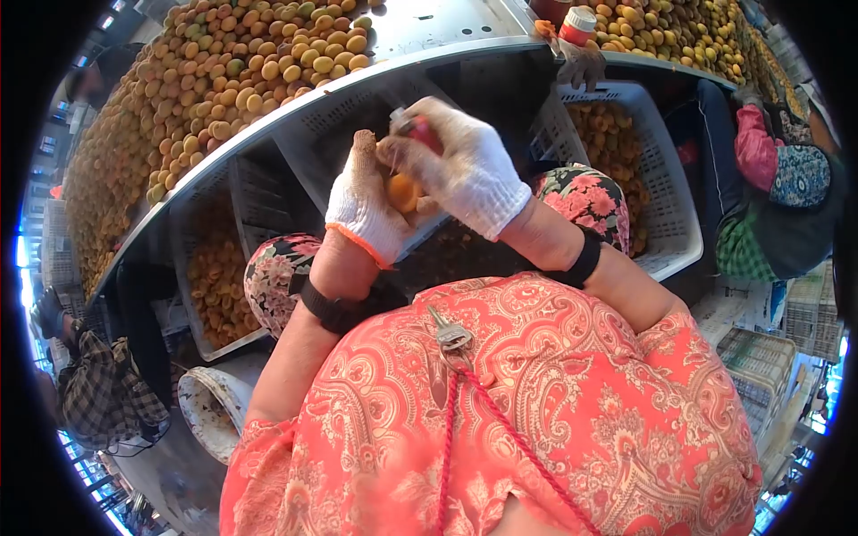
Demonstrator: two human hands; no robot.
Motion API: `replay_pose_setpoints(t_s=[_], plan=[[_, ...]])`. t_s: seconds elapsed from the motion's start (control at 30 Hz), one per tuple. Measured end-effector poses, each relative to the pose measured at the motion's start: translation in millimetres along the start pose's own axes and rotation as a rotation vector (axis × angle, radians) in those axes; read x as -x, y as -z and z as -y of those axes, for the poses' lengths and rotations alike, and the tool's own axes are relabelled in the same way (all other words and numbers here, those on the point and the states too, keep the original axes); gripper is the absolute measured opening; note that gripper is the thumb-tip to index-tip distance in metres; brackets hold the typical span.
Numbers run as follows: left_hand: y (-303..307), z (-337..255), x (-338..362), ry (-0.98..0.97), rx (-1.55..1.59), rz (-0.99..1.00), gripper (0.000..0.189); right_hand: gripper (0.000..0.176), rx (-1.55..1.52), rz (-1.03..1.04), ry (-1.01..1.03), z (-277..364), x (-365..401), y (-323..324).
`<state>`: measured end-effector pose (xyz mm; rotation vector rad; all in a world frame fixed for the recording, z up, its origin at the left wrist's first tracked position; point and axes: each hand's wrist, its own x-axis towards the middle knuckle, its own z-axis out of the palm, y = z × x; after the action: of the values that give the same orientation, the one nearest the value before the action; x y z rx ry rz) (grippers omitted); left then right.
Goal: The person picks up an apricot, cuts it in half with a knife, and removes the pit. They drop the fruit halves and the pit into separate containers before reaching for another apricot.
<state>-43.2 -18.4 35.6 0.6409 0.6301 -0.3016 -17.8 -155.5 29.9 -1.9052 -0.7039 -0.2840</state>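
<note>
In our left hand [365,192], gloved in white, we have an orange fruit [404,191], the fingers curled around it and the thumb raised. Our right hand [465,165], gloved too, is closed on a small red tool [425,136] just above the fruit; we cannot tell whether the tool touches it — the fingers hide that. Beyond both hands runs the metal tabletop [429,29], with a heap of whole fruit [259,54] ahead and to the left of our left hand. Below our left hand, to its left, sits a crate [207,350] of fruit pieces; another crate [670,179] of pieces stands to the right of our right hand.
</note>
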Motion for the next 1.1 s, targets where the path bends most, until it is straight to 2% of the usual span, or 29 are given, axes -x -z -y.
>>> replay_pose_setpoints(t_s=[0.03,0.07,0.13,0.17,0.23,0.3,0.33,0.43,0.5,0.57,0.63,0.73,0.8,0.93,1.0,1.1], plan=[[-4.2,-1.8,7.6,-0.004,-0.046,0.092,0.051,0.019,-0.308,-0.067,-0.214,1.2,-1.2,0.3],[5.4,-4.9,1.5,-0.005,-0.04,0.094,0.051,0.016,-0.617,-0.132,-0.429,2.2,-2.6,0.8],[14.3,-15.7,-3.4,0.222,-0.008,0.448,0.05,0.016,-0.687,-0.227,-0.458,1.2,-5.3,15.4],[17.2,-9.1,0.8,0.122,-0.056,0.308,0.049,0.017,-0.709,-0.238,-0.4,-0.7,-5.7,15.5],[16.5,-6.9,1.2,0.092,-0.112,0.336,0.048,0.017,-0.728,-0.257,-0.338,-2.7,-5.2,22.5],[15.8,-6.9,1.4,0.048,-0.168,0.384,0.045,0.019,-0.037,-0.134,-0.111,0.7,-6.4,38.3],[17.3,-8.6,0.7,0.048,-0.171,0.386,0.045,0.019,-0.037,-0.137,-0.11,3.4,-7.8,38.4],[16.2,-12.7,-1.6,0.022,-0.173,0.507,0.043,0.02,-0.641,-0.321,-0.292,21.2,-9.4,38.6],[5.3,-9.8,0.1,-0.059,-0.151,0.314,0.037,0.019,-0.693,-0.299,-0.324,23.1,-9.5,44.1],[10.3,-10.9,-3.8,-0.015,-0.096,0.357,0.035,0.015,-0.688,-0.267,-0.465,33.9,-11.5,49.2],[13.0,-9.0,-9.0,0.031,-0.044,0.404,0.032,0.014,-0.726,-0.266,-0.465,27.5,-10.2,43.8],[10.0,-3.6,-10.4,-0.038,-0.106,0.331,0.028,0.015,-0.824,-0.273,-0.496,21.8,-8.7,40.8],[0.1,0.4,-7.3,-0.088,-0.06,0.115,0.028,0.019,-0.835,-0.233,-0.533,21.6,-7.7,43.0],[11.0,-6.5,-13.4,-0.062,-0.168,0.234,0.029,0.023,-0.828,-0.312,-0.528,23.8,-8.5,40.8],[12.5,-7.0,-11.5,-0.064,-0.135,0.318,0.026,0.025,-0.845,-0.307,-0.613,23.3,-8.4,41.6],[10.9,-5.5,-10.3,-0.066,-0.143,0.302,0.027,0.027,-0.859,-0.365,-0.63,24.3,-7.9,40.7]])
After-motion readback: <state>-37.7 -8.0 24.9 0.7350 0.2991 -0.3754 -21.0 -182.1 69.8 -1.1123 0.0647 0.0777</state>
